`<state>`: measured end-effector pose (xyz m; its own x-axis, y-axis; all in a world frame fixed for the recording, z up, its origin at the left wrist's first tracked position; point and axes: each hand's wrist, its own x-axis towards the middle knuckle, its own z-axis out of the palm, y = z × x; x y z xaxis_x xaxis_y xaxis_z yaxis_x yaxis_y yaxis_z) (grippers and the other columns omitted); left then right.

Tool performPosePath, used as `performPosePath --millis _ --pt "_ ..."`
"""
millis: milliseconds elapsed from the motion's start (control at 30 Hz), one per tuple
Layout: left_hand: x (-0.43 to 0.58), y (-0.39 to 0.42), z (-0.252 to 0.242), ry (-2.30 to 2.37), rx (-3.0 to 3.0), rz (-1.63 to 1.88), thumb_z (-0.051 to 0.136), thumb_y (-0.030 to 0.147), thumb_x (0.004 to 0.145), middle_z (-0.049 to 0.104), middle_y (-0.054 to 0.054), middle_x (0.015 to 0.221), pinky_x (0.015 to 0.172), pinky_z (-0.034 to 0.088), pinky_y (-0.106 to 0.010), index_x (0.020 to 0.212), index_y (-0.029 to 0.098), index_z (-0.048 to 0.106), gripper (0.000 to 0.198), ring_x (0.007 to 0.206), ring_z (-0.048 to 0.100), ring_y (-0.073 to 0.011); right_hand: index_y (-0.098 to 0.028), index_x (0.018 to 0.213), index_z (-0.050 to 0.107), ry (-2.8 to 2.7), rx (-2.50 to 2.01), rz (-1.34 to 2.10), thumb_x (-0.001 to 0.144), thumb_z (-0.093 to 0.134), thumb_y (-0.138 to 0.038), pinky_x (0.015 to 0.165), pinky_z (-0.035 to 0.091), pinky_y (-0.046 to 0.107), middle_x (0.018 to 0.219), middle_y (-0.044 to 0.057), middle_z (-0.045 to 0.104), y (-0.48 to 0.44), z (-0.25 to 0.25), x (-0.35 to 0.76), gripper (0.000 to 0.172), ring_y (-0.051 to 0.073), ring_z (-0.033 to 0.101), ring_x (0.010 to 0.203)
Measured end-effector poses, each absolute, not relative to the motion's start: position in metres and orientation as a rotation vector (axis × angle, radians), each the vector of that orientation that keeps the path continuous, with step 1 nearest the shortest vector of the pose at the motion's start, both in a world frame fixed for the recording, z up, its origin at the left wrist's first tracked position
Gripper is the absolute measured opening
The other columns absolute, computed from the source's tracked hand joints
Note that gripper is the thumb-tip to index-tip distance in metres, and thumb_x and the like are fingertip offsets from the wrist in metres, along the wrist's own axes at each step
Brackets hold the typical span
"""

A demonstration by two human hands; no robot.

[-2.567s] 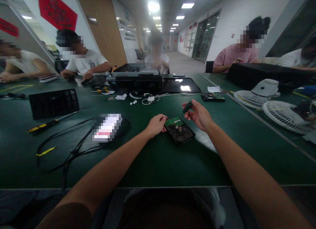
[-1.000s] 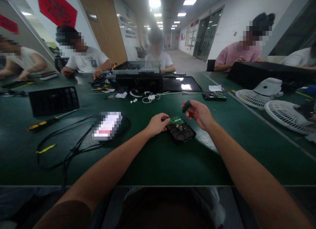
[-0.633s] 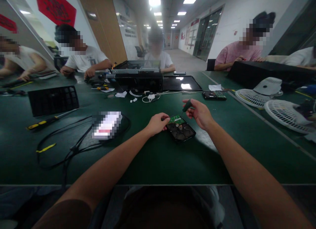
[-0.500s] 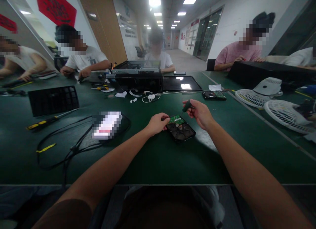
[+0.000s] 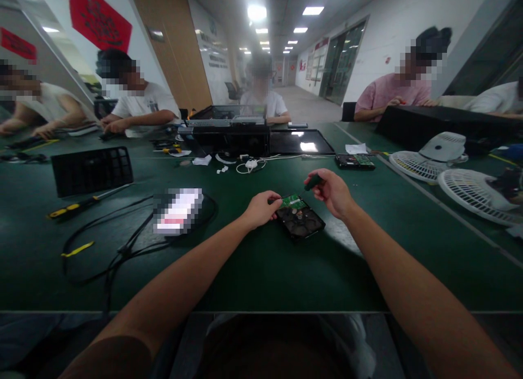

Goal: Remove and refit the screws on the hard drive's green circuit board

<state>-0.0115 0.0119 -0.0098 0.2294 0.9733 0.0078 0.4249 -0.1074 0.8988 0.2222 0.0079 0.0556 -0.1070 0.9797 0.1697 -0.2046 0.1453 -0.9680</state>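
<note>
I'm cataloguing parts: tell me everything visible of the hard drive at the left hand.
The hard drive is a flat, rectangular, dark, metal-looking block with a green circuit board across its far end and paler details near the middle. Board side up, it appears to lie on the table, angled. The grip of the left hand is on its far left corner; whether the tool in the right hand touches it is unclear.

Ceiling lights [image 5: 257,12] glow at twelve o'clock; wood panelling [image 5: 163,47] at eleven, floor [image 5: 304,100] at one, white wall [image 5: 373,68] at two.
</note>
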Motion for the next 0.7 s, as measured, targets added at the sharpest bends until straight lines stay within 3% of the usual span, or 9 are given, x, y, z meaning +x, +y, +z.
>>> performPosePath --millis 367,700 --pt "-0.0111 0.0112 -0.0097 1.313 1.693 0.834 0.064 0.026 0.103 0.075 -0.008 0.099 0.049 0.052 -0.019 0.126 0.016 0.067 0.025 0.059 0.067 -0.0098 -0.020 0.092 0.076 -1.330 -0.890 1.266 0.091 0.064 -0.053 0.046 0.023 0.027 0.095 0.007 0.074 0.0064 0.0540 0.2203 0.035 0.011 0.043 0.058" --pt "-0.0113 0.0107 -0.0075 1.325 1.692 0.815 0.064 0.027 0.104 0.075 -0.008 0.098 0.051 0.052 -0.020 0.127 0.016 0.067 0.026 0.060 0.067 -0.0102 -0.023 0.101 0.073 -1.191 -0.834 1.372 0.090 0.064 -0.065 0.048 0.033 0.027 0.094 0.006 0.071 0.0063 0.0540 0.2175 0.045 0.012 0.050 0.059"
